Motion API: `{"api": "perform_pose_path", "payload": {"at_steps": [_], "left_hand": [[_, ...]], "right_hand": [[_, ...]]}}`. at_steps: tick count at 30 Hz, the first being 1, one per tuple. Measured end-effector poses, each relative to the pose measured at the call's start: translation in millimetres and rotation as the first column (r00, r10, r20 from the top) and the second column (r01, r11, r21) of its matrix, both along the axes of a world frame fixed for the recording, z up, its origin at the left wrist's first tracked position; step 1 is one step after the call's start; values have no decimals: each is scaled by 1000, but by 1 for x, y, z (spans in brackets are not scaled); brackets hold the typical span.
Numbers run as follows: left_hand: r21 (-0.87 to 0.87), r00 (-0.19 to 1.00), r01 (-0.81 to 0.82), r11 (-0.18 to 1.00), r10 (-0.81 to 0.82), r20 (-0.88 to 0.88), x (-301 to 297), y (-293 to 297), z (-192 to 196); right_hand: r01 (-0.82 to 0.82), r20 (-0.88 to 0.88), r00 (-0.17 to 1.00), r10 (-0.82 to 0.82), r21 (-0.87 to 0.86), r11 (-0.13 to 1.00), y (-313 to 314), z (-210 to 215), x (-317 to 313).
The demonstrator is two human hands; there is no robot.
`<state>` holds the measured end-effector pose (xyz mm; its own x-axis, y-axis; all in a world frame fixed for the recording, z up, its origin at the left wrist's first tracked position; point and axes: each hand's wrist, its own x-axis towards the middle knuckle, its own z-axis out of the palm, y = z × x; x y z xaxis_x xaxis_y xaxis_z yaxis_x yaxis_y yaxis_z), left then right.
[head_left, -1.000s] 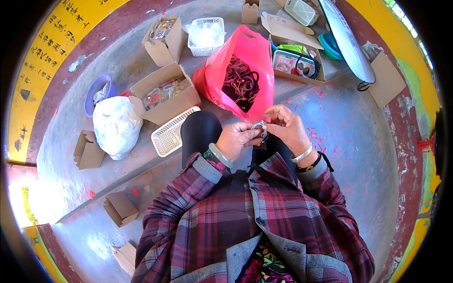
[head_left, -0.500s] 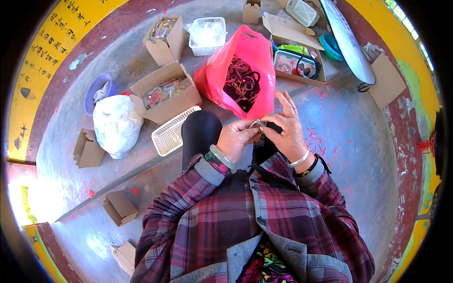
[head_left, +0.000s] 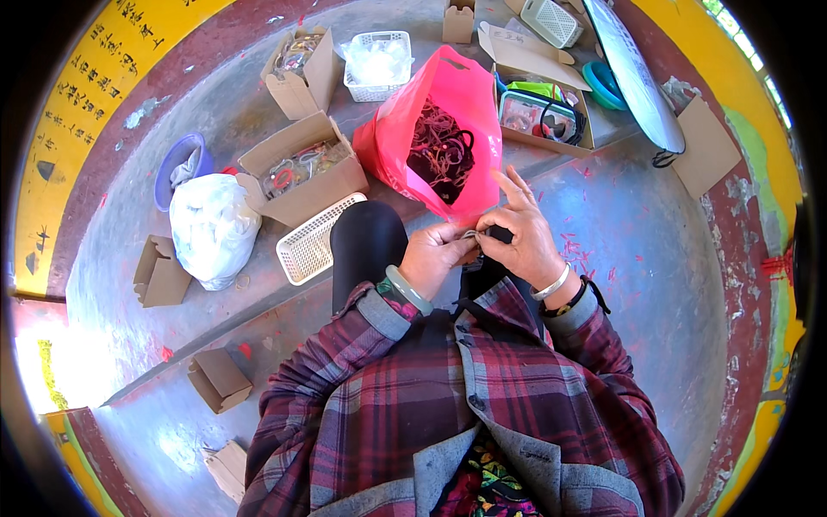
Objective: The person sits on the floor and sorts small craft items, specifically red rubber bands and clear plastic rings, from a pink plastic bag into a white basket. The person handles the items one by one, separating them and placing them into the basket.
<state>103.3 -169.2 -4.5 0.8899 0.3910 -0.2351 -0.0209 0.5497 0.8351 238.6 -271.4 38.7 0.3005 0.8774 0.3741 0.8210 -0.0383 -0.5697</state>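
Both hands meet over my lap, just below a pink plastic bag point(head_left: 379, 142) full of dark and pinkish cords point(head_left: 441, 155). My left hand point(head_left: 432, 257) pinches a small greyish looped strand point(head_left: 469, 234), too small to name for certain. My right hand point(head_left: 523, 241) grips the same strand between thumb and forefinger, its other fingers raised and spread. Most of the strand is hidden by the fingertips. A cream plastic basket point(head_left: 297, 263) lies left of my knee.
An open cardboard box point(head_left: 323, 188) of coloured bands stands left of the bag, near a stuffed white bag point(head_left: 214, 228) and a purple basin point(head_left: 205, 164). Farther off are a white basket point(head_left: 377, 90) and another filled box point(head_left: 551, 145). Red scraps litter the floor at right.
The grey loop that stood up between my fingertips is now mostly covered by them. My right hand has turned slightly and shifted a little lower. The containers around have not moved.
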Motion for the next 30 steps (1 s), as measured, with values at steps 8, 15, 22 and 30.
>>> {"api": "perform_pose_path", "payload": {"at_steps": [8, 15, 22, 30], "left_hand": [[172, 994, 103, 980, -96, -51, 1, -1, -10], [100, 993, 65, 993, -55, -100, 2, -3, -12], [-275, 995, -2, 961, 29, 93, 0, 4, -15], [-371, 985, 12, 929, 53, 163, 1, 7, -18]], "right_hand": [[-118, -4, 993, 118, -43, 992, -2, -3, 6], [6, -14, 1000, -7, -34, 999, -3, -13, 4], [212, -676, 666, -316, -235, 949, 2, -11, -9], [172, -809, 587, -30, 88, 981, 0, -36, -7]]}}
